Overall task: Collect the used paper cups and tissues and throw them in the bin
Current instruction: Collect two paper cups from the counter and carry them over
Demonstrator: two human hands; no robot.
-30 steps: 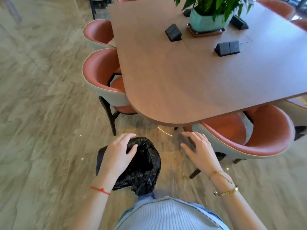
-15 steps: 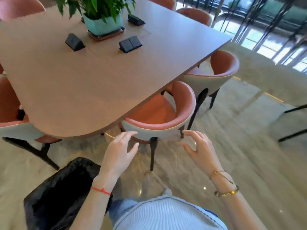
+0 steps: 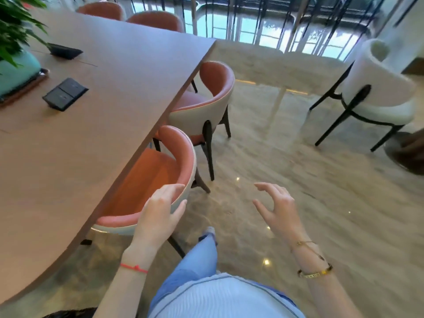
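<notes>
While empty, both hands [image 3: 160, 210] half-curled.

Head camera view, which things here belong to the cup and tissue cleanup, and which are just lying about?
Job:
left hand, empty
right hand, empty
black bin bag, bottom edge

Just there:
table
power box
potted plant
pink chairs
white chair

No cups or tissues visible.

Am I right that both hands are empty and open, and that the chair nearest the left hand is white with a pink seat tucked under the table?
Not quite: the head view shows the nearest chair tucked under the table with an orange seat, not pink. Both the left hand and right hand are indeed empty and open.
</notes>
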